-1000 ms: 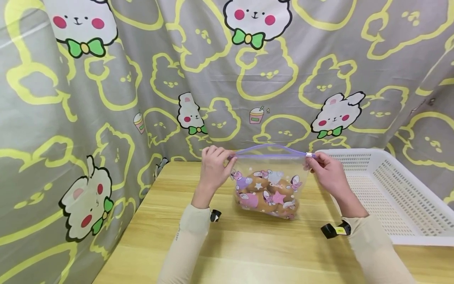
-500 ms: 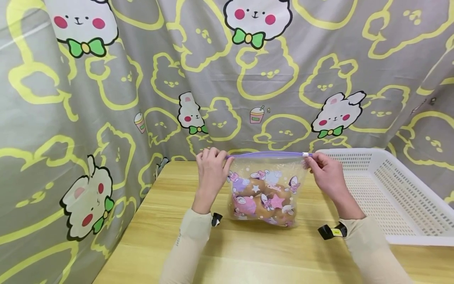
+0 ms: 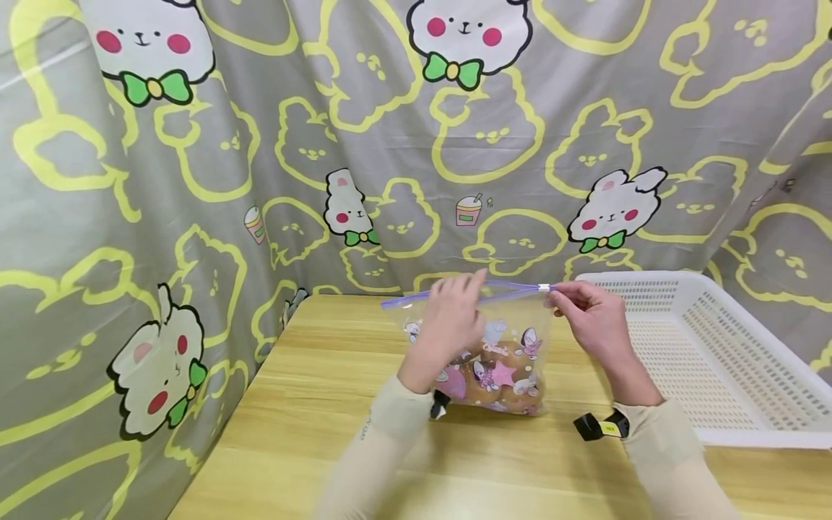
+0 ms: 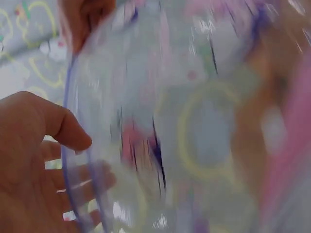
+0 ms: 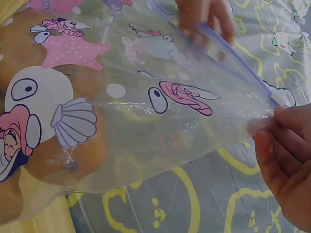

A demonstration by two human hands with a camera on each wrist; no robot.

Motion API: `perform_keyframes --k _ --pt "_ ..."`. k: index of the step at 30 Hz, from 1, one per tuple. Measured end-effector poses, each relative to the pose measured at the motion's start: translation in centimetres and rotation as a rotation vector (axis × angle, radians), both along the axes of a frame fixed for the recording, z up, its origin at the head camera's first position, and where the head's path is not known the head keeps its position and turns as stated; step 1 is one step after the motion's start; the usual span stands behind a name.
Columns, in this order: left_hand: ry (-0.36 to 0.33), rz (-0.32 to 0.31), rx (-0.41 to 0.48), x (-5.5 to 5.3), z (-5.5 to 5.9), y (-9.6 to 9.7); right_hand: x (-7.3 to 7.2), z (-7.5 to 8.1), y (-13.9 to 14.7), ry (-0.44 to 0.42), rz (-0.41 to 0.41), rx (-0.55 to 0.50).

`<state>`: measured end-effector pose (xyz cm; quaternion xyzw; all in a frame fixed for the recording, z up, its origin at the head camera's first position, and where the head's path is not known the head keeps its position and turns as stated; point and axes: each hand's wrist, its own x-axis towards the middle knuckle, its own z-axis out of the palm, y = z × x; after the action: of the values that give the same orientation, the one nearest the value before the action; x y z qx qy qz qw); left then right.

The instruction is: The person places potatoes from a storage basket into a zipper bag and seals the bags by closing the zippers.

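A clear zip bag (image 3: 529,318) with a purple top and printed cartoon shapes stands upright on the wooden table. Round brown things (image 5: 77,155), possibly potatoes, fill its lower part. My right hand (image 3: 594,314) pinches the bag's top right corner, just beside the white slider (image 3: 543,287). My left hand (image 3: 451,318), blurred, is at the middle of the top edge. In the left wrist view its thumb lies on the near side and its loosely spread fingers (image 4: 77,177) behind the purple strip. The bag's top left corner sticks out free.
A white perforated plastic basket (image 3: 767,439) stands at the right of the wooden table (image 3: 292,404). A grey curtain (image 3: 390,144) with yellow outlines and rabbit prints hangs behind and along the left side.
My left hand has let go of the bag's top left corner and moved right along the top edge. My right hand keeps its pinch and has shifted slightly left with the bag.
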<state>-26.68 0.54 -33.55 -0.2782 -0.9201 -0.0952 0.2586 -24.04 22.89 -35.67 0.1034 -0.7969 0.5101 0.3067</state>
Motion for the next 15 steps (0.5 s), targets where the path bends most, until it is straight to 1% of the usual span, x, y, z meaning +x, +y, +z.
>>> perform_keyframes --k 1,4,5,7,9,12,13,15 --pt "0.003 -0.022 0.01 0.1 0.0 0.8 0.0 0.0 -0.1 0.003 0.01 -0.006" --pt "0.066 -0.072 0.06 0.2 -0.1 2.7 -0.1 0.0 -0.3 0.012 0.024 -0.021" --pt "0.087 -0.093 0.09 0.2 -0.2 3.3 0.0 0.1 -0.4 0.017 0.028 -0.029" --pt "0.105 -0.149 0.166 0.2 -0.2 4.1 0.3 0.5 -0.7 0.027 0.033 -0.035" --pt "0.104 -0.201 0.236 0.2 -0.3 4.7 0.8 1.1 -1.0 0.032 0.029 -0.032" --pt "0.091 -0.252 0.318 0.1 -0.4 5.3 1.6 1.9 -1.5 0.04 0.031 -0.022" --pt "0.09 -0.262 0.334 0.0 -0.4 5.4 1.7 2.1 -1.6 0.043 0.032 -0.018" --pt "0.095 -0.273 0.358 0.0 -0.5 5.6 1.5 1.8 -1.4 0.043 0.034 -0.012"
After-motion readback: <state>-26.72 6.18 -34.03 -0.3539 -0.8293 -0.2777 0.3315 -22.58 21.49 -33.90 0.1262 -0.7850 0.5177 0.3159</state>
